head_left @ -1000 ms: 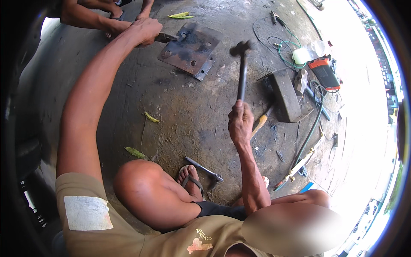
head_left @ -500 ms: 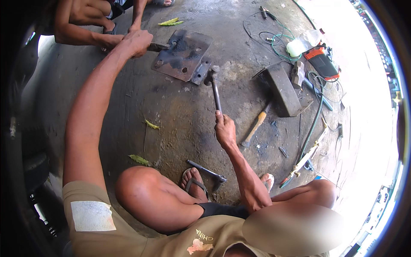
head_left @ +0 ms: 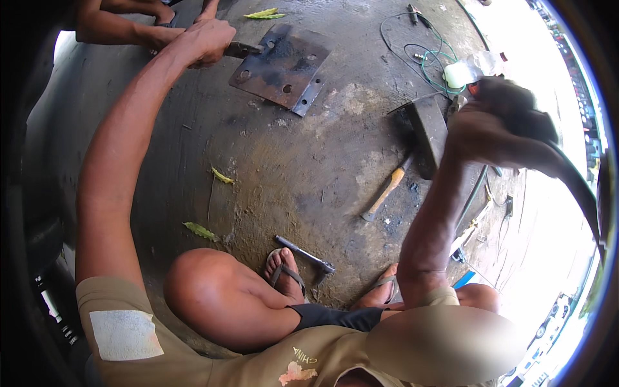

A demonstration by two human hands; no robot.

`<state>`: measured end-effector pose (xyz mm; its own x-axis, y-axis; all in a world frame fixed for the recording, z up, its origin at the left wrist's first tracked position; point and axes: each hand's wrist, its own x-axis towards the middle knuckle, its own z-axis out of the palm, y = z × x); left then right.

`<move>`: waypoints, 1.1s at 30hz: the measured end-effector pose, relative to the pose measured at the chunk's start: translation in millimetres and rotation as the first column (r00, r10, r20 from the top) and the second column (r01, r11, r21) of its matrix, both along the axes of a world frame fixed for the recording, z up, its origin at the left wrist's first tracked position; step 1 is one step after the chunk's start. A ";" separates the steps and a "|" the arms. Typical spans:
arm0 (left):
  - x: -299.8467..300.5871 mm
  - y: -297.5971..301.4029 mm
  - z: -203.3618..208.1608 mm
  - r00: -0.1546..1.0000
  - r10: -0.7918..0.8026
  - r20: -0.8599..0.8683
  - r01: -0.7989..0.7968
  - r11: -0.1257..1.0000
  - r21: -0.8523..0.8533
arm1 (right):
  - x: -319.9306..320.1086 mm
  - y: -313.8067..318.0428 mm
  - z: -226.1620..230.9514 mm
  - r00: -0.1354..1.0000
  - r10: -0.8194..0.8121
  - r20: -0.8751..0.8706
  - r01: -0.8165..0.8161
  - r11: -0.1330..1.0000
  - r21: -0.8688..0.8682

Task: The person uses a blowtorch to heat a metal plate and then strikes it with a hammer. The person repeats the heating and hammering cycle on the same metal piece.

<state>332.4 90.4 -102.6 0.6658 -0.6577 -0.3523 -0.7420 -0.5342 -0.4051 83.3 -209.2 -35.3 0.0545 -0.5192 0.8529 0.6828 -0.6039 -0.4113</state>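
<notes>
My left hand (head_left: pixel 209 44) reaches far forward, its fingers closed around a short dark metal tool (head_left: pixel 245 49). That tool's end rests at the left edge of a rusty steel plate (head_left: pixel 277 68) with several round holes. Along the plate's right side lies a narrow holed metal strip (head_left: pixel 307 98). My right hand (head_left: pixel 480 135) is raised at the right, smeared by motion, closed on a hammer (head_left: pixel 580 184). The hammer's dark handle runs toward the right rim, and its head cannot be made out clearly.
Another person's arms (head_left: pixel 116 29) reach in beside my left hand. A wooden-handled tool (head_left: pixel 387 192) lies by a metal channel piece (head_left: pixel 431 132). A ratchet wrench (head_left: pixel 303 253) is near my feet. Cables (head_left: pixel 419 55) and a plastic bottle (head_left: pixel 471 68) lie at the far right.
My right hand has swung the hammer up and to the right, away from the plate's edge. My left hand still holds the dark tool at the plate.
</notes>
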 end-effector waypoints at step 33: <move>-2.8 -37.1 -1.6 0.999 0.029 0.037 -0.030 0.999 0.017 | -75.7 94.5 -222.1 -0.062 0.368 -0.928 0.106 0.927 0.360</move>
